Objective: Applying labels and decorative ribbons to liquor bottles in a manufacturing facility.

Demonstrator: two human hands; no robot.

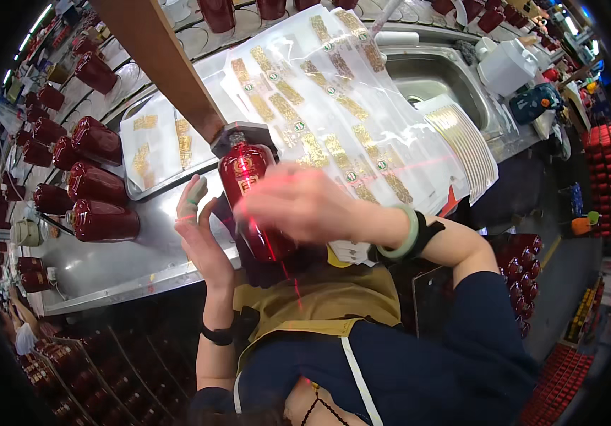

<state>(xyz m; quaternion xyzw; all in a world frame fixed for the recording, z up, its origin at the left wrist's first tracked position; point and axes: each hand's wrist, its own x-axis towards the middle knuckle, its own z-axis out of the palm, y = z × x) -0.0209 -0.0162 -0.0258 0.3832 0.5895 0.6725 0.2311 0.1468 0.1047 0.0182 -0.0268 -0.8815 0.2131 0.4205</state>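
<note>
A glossy dark-red bottle [246,167] with gold decoration lies tilted in front of me, its neck end against a dark holder [243,133] on a brown post. My right hand [305,202] is over the bottle's front, its fingers bent and smeared by motion. Whether anything is between them is hidden. To the left of the bottle, my left hand [204,238] has its fingers spread and holds nothing; a pale cover sits on one finger. Clear sheets with gold decals [287,110] are spread on the bench just beyond my right hand.
A metal tray [150,190] with more decal sheets lies at left, beside several red bottles [103,220]. At the far right of the bench are a steel sink [426,89], a stack of white strips [461,142] and a white container [508,67]. Stacked red bottles [522,270] stand at right.
</note>
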